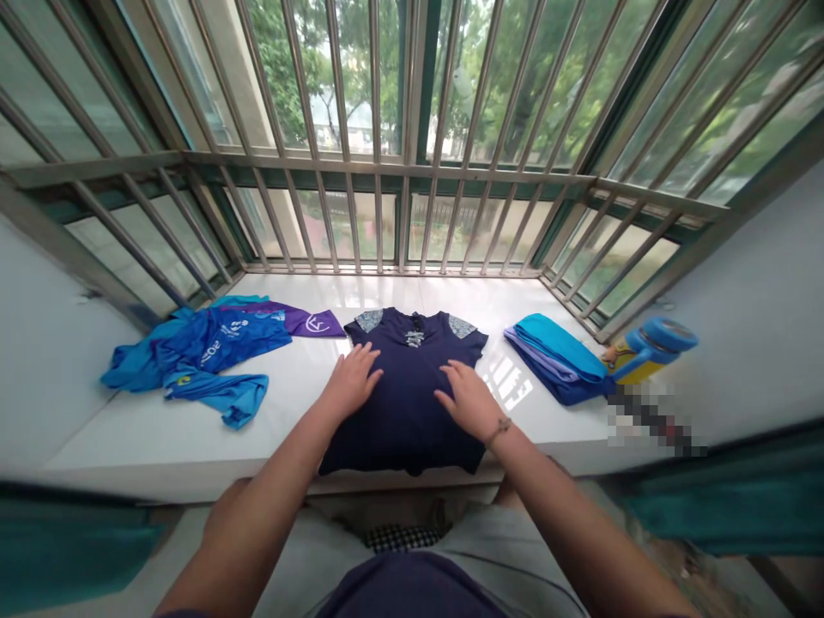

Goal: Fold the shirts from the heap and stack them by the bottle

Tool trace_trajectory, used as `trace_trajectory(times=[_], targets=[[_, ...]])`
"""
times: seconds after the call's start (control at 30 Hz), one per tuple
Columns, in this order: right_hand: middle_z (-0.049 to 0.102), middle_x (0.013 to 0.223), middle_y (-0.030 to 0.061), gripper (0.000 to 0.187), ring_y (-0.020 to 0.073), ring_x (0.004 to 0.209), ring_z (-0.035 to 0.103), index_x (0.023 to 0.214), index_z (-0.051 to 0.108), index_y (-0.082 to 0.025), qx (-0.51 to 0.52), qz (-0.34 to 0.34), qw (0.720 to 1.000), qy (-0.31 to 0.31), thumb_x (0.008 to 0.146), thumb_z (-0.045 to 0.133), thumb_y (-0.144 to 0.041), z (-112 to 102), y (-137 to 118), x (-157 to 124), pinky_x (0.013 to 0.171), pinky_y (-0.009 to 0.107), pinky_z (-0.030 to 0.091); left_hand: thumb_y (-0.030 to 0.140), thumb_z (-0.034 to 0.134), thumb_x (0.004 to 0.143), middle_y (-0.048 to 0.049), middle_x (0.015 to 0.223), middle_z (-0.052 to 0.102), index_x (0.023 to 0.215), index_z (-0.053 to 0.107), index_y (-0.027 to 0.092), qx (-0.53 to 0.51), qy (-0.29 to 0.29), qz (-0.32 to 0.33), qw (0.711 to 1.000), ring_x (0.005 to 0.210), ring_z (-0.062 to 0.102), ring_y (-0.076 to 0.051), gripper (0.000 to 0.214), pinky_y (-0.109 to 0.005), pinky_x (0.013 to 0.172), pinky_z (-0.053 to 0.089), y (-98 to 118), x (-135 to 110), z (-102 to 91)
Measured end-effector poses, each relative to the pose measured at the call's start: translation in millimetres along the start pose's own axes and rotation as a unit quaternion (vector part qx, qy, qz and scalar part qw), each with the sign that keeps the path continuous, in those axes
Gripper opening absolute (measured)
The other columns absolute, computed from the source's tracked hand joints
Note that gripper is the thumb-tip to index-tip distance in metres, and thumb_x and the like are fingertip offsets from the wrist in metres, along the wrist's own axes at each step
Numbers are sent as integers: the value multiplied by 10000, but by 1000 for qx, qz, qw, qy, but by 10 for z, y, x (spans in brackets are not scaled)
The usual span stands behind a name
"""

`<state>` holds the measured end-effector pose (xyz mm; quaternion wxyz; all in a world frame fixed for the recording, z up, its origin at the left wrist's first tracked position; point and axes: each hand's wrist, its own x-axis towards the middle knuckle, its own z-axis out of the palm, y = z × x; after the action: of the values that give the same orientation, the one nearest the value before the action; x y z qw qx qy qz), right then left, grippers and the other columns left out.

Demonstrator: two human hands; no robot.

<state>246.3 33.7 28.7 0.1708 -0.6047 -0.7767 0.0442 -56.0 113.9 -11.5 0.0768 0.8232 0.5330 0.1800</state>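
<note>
The fingers (364,360) of the left hand (349,384) and the right hand (467,402) lie spread apart and flat, not gripping, on a navy T-shirt (404,421) at the middle of the white sill (129,433). It seems light, soft and maybe slippery; the shoulder panels (370,320) look good for holding.

Left forearm (261,532) and right forearm (566,515) reaching forward and inward, left hand (351,384) flat, palm down, right hand (469,400) flat, palm down, fingers (458,371) slightly spread, hands well apart, wrists gently bent
</note>
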Motion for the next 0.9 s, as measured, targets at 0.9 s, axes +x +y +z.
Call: trace_trajectory(times=[0.9], targets=[[723,1319,157,400,309,1261,628,1216,743,-214,-5,62,998,22,1131,423,-438,402,-72,-508,1112,454,460,589,563,961,-240,1130,735,1074,766,139,-31,103,-277,955,1126,709,-400,507,-473,996,545,-570,-574,99]])
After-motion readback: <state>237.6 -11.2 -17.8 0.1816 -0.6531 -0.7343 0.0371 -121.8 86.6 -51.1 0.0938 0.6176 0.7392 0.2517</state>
